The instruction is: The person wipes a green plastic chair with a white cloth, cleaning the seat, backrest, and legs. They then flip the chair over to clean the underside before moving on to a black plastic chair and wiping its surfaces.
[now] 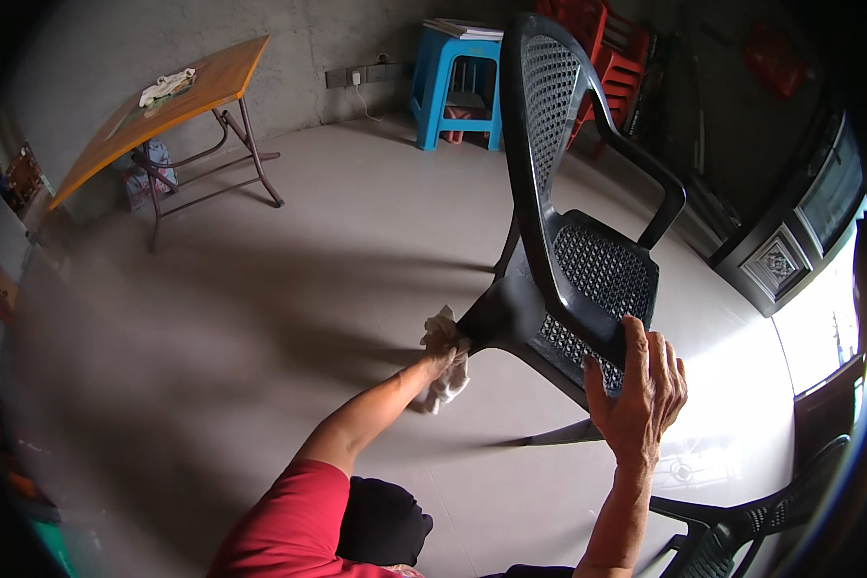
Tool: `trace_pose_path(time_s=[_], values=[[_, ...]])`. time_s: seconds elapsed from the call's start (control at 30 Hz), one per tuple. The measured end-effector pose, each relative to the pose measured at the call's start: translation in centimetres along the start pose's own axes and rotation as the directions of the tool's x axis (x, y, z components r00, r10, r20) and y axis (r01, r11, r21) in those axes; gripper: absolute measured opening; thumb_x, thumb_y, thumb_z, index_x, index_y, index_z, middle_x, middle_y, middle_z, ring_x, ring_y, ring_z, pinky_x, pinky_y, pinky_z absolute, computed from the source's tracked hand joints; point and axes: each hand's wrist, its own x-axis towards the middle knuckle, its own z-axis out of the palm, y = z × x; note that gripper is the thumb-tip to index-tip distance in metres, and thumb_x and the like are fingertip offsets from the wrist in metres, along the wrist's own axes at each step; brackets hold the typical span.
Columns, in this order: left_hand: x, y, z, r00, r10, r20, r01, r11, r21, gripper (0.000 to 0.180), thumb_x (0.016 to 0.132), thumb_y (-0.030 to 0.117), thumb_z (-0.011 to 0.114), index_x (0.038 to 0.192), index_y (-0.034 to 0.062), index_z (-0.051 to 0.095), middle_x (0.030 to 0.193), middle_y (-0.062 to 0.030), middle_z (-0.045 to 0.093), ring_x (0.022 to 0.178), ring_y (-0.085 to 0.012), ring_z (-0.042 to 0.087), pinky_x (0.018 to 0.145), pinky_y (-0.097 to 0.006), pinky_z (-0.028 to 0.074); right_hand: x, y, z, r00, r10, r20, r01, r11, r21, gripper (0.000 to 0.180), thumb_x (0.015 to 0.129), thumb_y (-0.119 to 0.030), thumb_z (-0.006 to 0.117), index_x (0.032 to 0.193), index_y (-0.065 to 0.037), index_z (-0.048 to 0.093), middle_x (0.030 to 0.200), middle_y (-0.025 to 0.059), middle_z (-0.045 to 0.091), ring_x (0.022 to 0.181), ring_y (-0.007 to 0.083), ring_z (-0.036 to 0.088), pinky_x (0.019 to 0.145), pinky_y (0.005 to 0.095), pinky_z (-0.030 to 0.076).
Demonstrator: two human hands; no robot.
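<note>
Evidently, wiping seems in progress: the left hand (442,353), curled around a white cloth (446,392), holds it at a leg (485,322) of a black plastic armchair (605,270), right of centre, while the right hand (643,400) rests with fingers partly spread on the near armrest (586,319). How much is finished (no wiped boundary shows) cannot be told; other parts probably remain.

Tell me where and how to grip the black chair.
Best, I'd judge, by the near armrest, from the near side, palm down, fingers around its front end: it is a long, narrow bar above the seat, and that end lies at the right hand.
</note>
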Motion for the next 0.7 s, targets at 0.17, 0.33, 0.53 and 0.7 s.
trace_pose_path(time_s=[0.17, 0.33, 0.53, 0.7], values=[[-3.1, 10.0, 6.2, 0.943, 0.321, -0.083, -0.304, 0.937, 0.173, 0.024, 0.093, 0.018, 0.062, 0.107, -0.0008, 0.055, 0.094, -0.0078, 0.062, 0.084, -0.0184, 0.059, 0.074, -0.033, 0.049, -0.7, 0.8, -0.4, 0.999, 0.027, 0.032, -0.026, 0.999, -0.027, 0.055, 0.068, -0.023, 0.076, 0.117, -0.004, 0.058, 0.089, 0.0091, 0.060, 0.077, 0.0231, 0.058, 0.068, 0.0373, 0.044], [-5.1, 16.9, 11.3, 0.846, 0.340, 0.410, -0.434, 0.886, 0.161, 0.031, 0.087, 0.026, 0.062, 0.111, 0.0049, 0.060, 0.110, -0.0094, 0.055, 0.104, -0.0255, 0.053, 0.086, -0.041, 0.043, -0.6, 0.5, -0.3, 0.999, 0.030, 0.016, -0.029, 1.000, -0.009, 0.058, 0.066, -0.021, 0.076, 0.119, -0.005, 0.059, 0.090, 0.0100, 0.061, 0.077, 0.0239, 0.059, 0.069, 0.0378, 0.046], [1.4, 15.9, 11.0, 0.663, 0.427, 0.616, -0.688, 0.022, 0.725, 0.028, 0.082, 0.029, 0.060, 0.102, 0.0088, 0.057, 0.105, -0.0087, 0.054, 0.108, -0.0289, 0.050, 0.090, -0.046, 0.042, -0.5, 0.3, -0.4, 0.998, 0.020, 0.055, -0.021, 1.000, 0.005, 0.064, 0.064, -0.021, 0.075, 0.123, -0.006, 0.057, 0.091, 0.0091, 0.060, 0.078, 0.0238, 0.059, 0.069, 0.0369, 0.045], [2.5, 18.0, 12.9, 0.691, 0.321, 0.648, -0.714, 0.169, 0.679, 0.028, 0.087, 0.030, 0.055, 0.099, 0.0046, 0.055, 0.102, -0.0091, 0.053, 0.107, -0.0272, 0.050, 0.091, -0.042, 0.043, -0.5, 0.4, -0.1, 0.999, 0.035, 0.027, -0.035, 0.999, 0.004, 0.060, 0.064, -0.024, 0.075, 0.119, -0.006, 0.059, 0.090, 0.0076, 0.061, 0.078, 0.0228, 0.060, 0.068, 0.0364, 0.045]])
